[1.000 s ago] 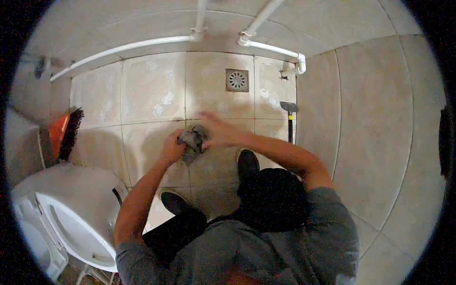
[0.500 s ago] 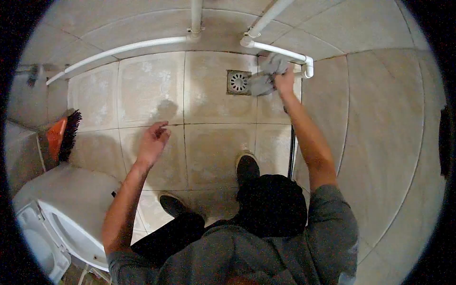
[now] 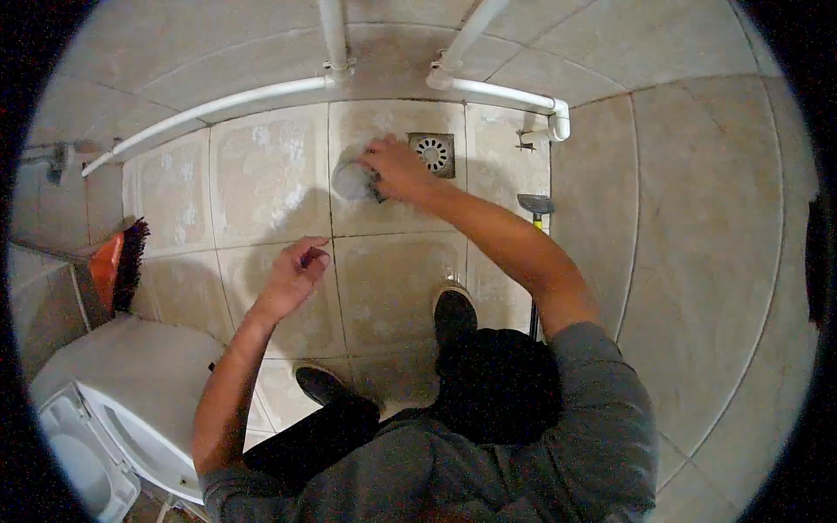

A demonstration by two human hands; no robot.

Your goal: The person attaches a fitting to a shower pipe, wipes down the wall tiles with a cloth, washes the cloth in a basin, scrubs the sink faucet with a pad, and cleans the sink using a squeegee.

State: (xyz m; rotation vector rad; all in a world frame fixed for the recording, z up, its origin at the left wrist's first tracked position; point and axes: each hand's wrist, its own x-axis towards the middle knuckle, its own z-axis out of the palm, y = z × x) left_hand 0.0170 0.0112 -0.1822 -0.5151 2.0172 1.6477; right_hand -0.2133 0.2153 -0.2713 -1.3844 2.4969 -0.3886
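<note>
A crumpled grey cloth [image 3: 353,181] is in the grip of my right hand [image 3: 399,172]. The hand and cloth are low over the tiled floor [image 3: 392,270], just left of the round drain grate [image 3: 432,155]; whether the cloth touches the tiles I cannot tell. My left hand [image 3: 295,277] hovers nearer my body, its forefinger stretched out and the other fingers loosely curled. Nothing shows in it.
White pipes [image 3: 244,98] run along the foot of the wall. An orange broom head [image 3: 118,270] stands at the left, near a toilet [image 3: 131,362] with its lid up. A black-headed tool [image 3: 535,205] with a long handle lies along the right wall.
My right hand has swept the cloth leftward, from right of the drain to its left. The long-handled tool's head has come into view. My left hand has shifted only slightly.
</note>
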